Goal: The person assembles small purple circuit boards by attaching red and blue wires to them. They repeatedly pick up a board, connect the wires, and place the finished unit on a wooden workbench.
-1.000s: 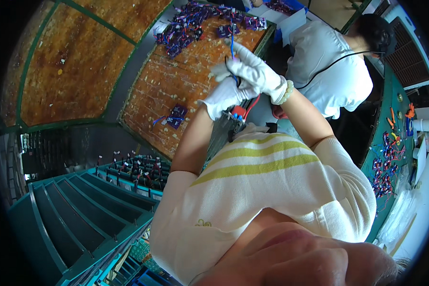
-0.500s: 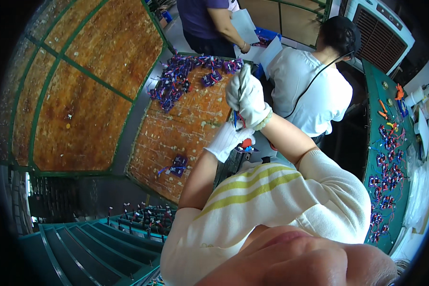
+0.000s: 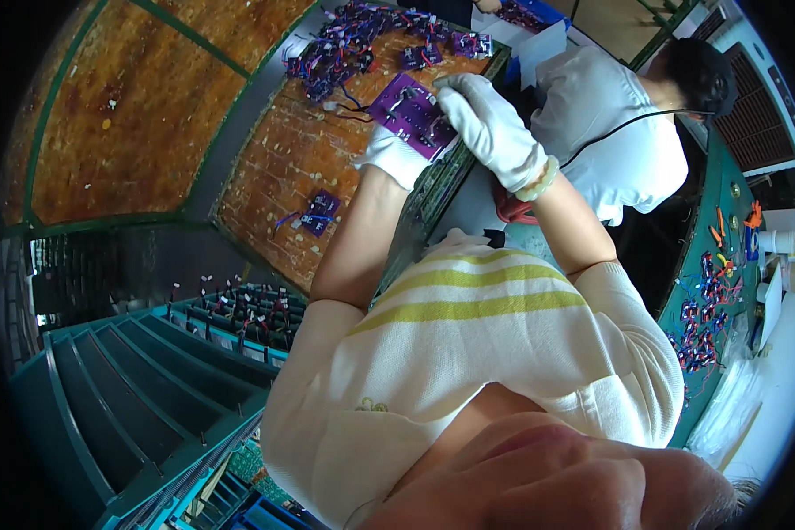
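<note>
A purple circuit board (image 3: 405,108) with dark and silvery solder marks is tilted over the near right part of the wooden bench. My left hand (image 3: 395,159), in a white glove, grips it from below at its near edge, its fingers mostly hidden behind the board. Dark wires trail off the board's left side. My right hand (image 3: 493,132), also gloved, lies along the board's right edge with fingers stretched out; whether they press on it is hard to tell. Another board (image 3: 320,213) with blue wires rests on the bench to the left of my left forearm.
Wired boards (image 3: 340,49) lie heaped at the far end of the wooden bench (image 3: 265,177). A co-worker in white (image 3: 609,132) sits at the right, beside a green bench (image 3: 711,265) with more boards and tools. Green racking (image 3: 141,389) stands at the lower left.
The hands, close together before with a board partly hidden below them, have moved apart. The board is now raised face-on in my left hand. My right hand's fingers have straightened. The view has shifted.
</note>
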The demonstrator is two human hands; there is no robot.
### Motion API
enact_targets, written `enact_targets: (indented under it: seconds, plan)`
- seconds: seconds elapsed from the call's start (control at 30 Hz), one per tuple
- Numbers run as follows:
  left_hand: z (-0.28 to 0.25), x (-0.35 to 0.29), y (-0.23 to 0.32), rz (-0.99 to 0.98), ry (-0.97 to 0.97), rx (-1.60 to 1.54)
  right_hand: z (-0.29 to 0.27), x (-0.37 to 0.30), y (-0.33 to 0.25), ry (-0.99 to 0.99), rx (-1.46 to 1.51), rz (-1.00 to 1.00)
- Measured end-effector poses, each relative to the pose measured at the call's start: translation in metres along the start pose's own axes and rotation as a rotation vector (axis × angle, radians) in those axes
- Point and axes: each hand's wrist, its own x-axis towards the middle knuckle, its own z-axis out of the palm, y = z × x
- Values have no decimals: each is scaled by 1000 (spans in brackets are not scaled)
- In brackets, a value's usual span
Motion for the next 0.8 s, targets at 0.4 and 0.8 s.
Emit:
enact_targets:
  seconds: [0.4,0.8]
  plan:
    - [-25,-8,-8,888,-85,2078,22,8,-7,82,-293,-210]
    - [-21,-31,-15,715,-328,1382,26,6,11,75,1,-401]
